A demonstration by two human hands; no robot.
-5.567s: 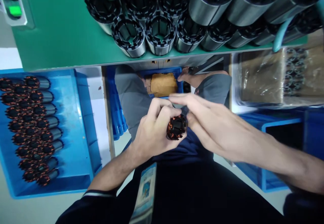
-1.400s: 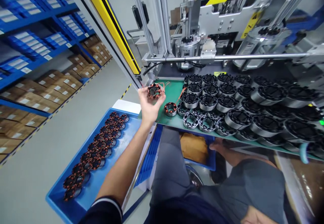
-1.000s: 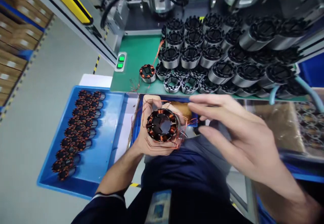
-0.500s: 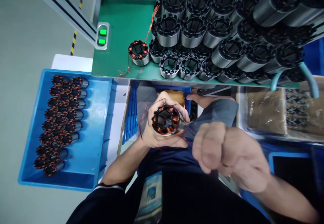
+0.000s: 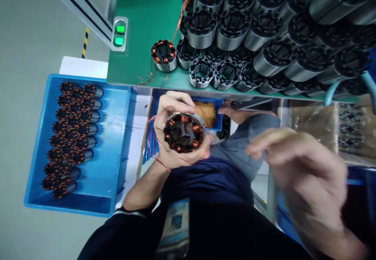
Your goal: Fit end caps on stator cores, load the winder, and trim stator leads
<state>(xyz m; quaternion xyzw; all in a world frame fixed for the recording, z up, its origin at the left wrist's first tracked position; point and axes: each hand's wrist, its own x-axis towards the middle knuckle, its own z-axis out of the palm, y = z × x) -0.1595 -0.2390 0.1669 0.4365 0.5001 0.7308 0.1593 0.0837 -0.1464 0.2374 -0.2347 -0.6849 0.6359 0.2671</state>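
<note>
"Wrapped around the steel shell of one copper-wound core, the left hand holds it over the lap, open end up. Blurred and apart from it, the right hand is raised; I can't tell whether its fingers hold anything."

"How is that best handled?"

"I'd grip only the shell, keeping fingertips off the coils and the loose red wires from snagging."

"And the counts?"

"One wound core on the green bench; roughly twenty-three, overlapping, in one blue tray; two green lights. Bare cores run out of view, uncountable."
</note>
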